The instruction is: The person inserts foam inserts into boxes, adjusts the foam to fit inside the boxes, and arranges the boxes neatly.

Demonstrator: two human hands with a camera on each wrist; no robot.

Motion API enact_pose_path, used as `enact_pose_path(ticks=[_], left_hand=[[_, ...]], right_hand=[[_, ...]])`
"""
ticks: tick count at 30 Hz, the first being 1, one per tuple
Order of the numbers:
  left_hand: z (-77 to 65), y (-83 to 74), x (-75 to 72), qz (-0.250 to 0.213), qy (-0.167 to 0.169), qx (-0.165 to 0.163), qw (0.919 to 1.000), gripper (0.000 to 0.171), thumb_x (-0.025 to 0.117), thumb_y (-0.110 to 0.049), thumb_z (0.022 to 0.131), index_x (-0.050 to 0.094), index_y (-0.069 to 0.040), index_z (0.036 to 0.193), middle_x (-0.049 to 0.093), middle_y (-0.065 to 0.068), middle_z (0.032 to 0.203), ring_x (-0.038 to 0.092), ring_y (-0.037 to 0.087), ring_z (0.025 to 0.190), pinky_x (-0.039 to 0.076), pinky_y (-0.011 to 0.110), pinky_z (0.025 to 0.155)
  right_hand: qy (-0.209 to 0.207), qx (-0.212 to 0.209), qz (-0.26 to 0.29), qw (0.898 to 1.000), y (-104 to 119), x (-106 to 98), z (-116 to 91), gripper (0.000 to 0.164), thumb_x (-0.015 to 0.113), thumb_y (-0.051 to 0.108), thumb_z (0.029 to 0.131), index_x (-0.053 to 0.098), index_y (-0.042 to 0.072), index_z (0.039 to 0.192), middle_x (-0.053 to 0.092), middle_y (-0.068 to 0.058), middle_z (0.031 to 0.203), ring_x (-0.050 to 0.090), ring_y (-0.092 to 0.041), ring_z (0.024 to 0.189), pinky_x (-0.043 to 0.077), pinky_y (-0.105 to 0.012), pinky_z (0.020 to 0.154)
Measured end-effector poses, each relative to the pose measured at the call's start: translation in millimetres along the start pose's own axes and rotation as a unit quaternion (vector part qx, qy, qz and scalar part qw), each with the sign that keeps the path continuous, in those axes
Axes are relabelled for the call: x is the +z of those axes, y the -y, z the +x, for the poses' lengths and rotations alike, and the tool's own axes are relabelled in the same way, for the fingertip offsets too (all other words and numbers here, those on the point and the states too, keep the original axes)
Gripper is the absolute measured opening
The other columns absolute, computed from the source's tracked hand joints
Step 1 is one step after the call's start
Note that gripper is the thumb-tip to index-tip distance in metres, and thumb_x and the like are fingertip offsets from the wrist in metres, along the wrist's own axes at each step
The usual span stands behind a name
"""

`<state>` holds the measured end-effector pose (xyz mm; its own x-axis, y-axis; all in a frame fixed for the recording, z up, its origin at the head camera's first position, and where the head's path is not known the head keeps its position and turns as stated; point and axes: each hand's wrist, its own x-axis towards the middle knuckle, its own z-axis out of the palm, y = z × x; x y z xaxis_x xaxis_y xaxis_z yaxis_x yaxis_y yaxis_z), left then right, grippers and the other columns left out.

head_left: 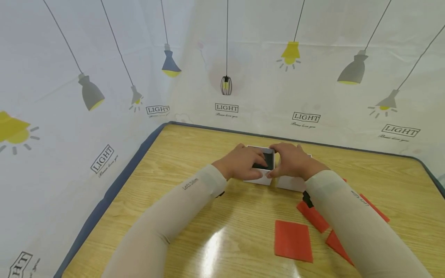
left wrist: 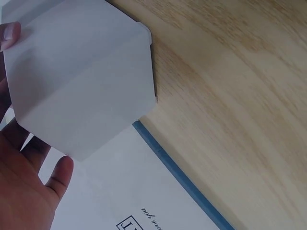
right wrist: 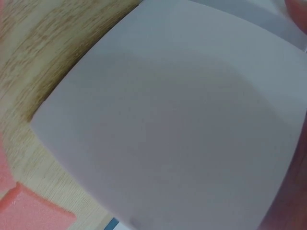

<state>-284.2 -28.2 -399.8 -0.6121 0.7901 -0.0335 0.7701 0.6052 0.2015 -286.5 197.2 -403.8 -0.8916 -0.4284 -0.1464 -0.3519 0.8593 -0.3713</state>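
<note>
"While looking over the wood table (head_left: 250, 210), see what?"

"See a white box (head_left: 260, 181), dark inside, near the far edge, with a second white box (head_left: 289, 184) just beside."

"And hands?"

"See left hand (head_left: 241, 163) and right hand (head_left: 293, 160) gripping the first with half-bent fingers. Spot red pieces (head_left: 293, 241) nearer."

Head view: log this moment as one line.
left hand: over dark-topped white box | right hand: gripping its right side | second white box: alongside, partly hidden by right hand | red pieces: on table
</note>
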Motion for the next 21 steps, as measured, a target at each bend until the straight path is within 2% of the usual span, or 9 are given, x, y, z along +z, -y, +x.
enact_pose_path(ticks=[8,15,21], left_hand=[[1.1,1.3,0.4,0.02,-0.03,-0.008,0.9993,0.028,0.065,-0.04,0.097,0.079,-0.028,0.119,0.07,-0.008,0.128,0.063,0.013,0.111,0.041,0.045,0.098],[-0.7,0.7,-0.1,0.008,-0.024,-0.009,0.9996,0.027,0.063,-0.037,0.094,0.08,-0.028,0.112,0.071,-0.009,0.119,0.062,0.011,0.102,0.039,0.043,0.091],[-3.4,0.9,0.0,0.005,-0.023,-0.009,0.9997,0.027,0.063,-0.036,0.094,0.081,-0.027,0.112,0.071,-0.009,0.118,0.061,0.011,0.103,0.039,0.042,0.089]], right_hand=[[0.0,0.0,0.007,1.0,-0.5,-2.7,-1.9,0.096,0.094,0.046,0.076,0.052,0.005,0.153,0.061,-0.015,0.147,0.05,-0.04,0.142,0.01,-0.083,0.116],[0.005,0.007,0.008,1.0,0.8,-3.2,-2.3,0.099,0.094,0.047,0.076,0.049,0.004,0.154,0.06,-0.016,0.147,0.05,-0.04,0.142,0.009,-0.082,0.117],[0.005,0.004,0.008,1.0,0.8,-2.9,-1.5,0.099,0.094,0.048,0.076,0.05,0.004,0.153,0.061,-0.016,0.146,0.05,-0.04,0.142,0.01,-0.082,0.117]])
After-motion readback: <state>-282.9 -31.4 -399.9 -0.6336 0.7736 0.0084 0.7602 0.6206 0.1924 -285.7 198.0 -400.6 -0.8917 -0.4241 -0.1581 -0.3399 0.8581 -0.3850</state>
